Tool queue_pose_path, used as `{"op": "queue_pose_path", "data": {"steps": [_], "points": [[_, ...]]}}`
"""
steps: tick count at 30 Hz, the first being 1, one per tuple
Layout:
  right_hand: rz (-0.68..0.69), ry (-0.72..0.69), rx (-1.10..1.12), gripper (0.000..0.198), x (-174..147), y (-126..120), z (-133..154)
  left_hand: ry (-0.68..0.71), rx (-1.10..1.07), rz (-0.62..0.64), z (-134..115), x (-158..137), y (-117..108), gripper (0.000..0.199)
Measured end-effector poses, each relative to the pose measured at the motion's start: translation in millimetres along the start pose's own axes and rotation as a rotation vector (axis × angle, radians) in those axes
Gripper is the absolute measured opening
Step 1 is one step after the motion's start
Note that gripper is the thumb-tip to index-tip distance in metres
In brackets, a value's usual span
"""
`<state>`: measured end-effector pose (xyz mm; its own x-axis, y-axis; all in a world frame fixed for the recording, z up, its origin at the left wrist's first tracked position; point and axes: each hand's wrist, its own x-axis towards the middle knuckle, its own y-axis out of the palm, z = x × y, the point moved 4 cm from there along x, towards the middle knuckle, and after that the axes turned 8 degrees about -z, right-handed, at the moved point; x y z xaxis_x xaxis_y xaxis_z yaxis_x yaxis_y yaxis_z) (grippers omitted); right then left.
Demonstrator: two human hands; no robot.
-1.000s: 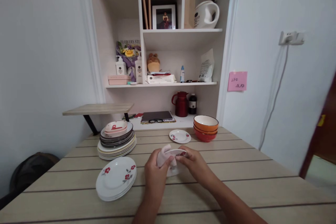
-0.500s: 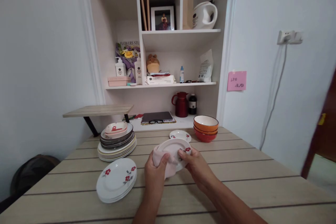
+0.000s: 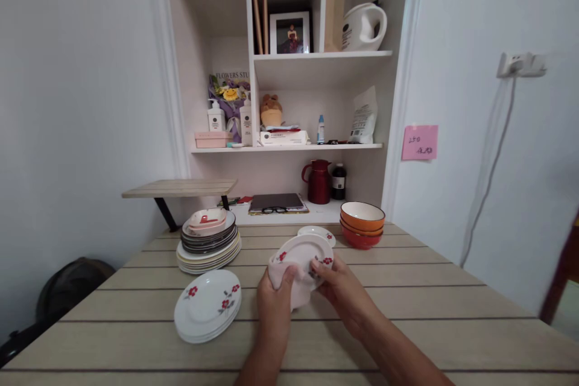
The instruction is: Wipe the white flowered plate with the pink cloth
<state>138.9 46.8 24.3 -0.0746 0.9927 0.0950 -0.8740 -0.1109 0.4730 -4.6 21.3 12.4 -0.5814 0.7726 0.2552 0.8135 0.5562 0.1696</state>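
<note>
While right hand [image 3: 337, 280] grips saucer [image 3: 304, 250] tilted above table [image 3: 407, 313] centre, left hand [image 3: 275, 298] clutching cloth [image 3: 289, 280] against it should probably wipe firmly, rim included.

Left hand [image 3: 275, 297] with pink cloth [image 3: 289, 280], right hand [image 3: 338, 282] gripping floral saucer [image 3: 304, 249]

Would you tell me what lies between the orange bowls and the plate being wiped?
In the head view, a small flowered saucer lies on the table between the orange bowls and the plate.
</note>
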Motion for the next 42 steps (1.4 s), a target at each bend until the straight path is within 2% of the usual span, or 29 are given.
{"op": "queue_pose_path", "data": {"steps": [4, 9, 14, 17, 21, 24, 26, 28, 31, 33, 36, 38, 42], "points": [[-0.059, -0.297, -0.234, 0.041, 0.2, -4.9, 16.6, 0.273, 0.089, 0.023, -9.3, -2.7, -1.1, 0.030], [-0.065, -0.529, -0.493, 0.033, 0.1, -5.6, 26.2, 0.499, 0.176, 0.045, -20.3, -7.2, -2.3, 0.023], [-0.070, -0.774, -0.721, 0.040, -4.4, -5.8, 36.3, 0.717, 0.284, 0.061, -27.9, -10.5, -1.6, 0.017], [-0.059, -0.911, -0.930, 0.039, -10.8, -2.7, 41.3, 0.861, 0.400, 0.082, -27.0, -11.0, -1.1, 0.011], [-0.010, -1.007, -1.174, 0.033, -19.6, 5.5, 41.4, 0.959, 0.527, 0.095, -23.8, -10.5, -1.0, 0.024], [-0.009, -0.981, -1.191, 0.029, -21.0, 7.7, 41.2, 0.942, 0.501, 0.091, -25.3, -10.8, -1.5, 0.019], [-0.009, -0.927, -1.117, 0.025, -19.0, 6.9, 42.0, 0.893, 0.444, 0.090, -27.2, -10.9, -1.6, 0.010], [0.016, -0.830, -1.005, 0.017, -14.9, 5.1, 41.4, 0.812, 0.376, 0.081, -28.0, -9.9, -1.9, 0.009], [0.097, -0.601, -0.773, 0.007, -7.7, 2.4, 35.1, 0.624, 0.272, 0.077, -24.8, -5.6, -2.2, 0.017], [0.159, -0.451, -0.599, 0.007, -4.7, 1.7, 29.1, 0.442, 0.194, 0.103, -19.6, -1.8, -1.6, 0.024], [0.175, -0.324, -0.397, 0.013, -2.9, 0.9, 24.2, 0.199, 0.088, 0.122, -13.5, 1.9, -0.9, 0.036], [0.145, -0.287, -0.313, 0.019, -2.6, 0.4, 23.7, 0.145, 0.032, 0.106, -14.2, 2.7, -1.3, 0.039], [0.095, -0.214, -0.176, 0.024, -3.4, 1.5, 21.7, 0.123, -0.037, 0.099, -16.5, 3.0, -1.2, 0.040]]}}
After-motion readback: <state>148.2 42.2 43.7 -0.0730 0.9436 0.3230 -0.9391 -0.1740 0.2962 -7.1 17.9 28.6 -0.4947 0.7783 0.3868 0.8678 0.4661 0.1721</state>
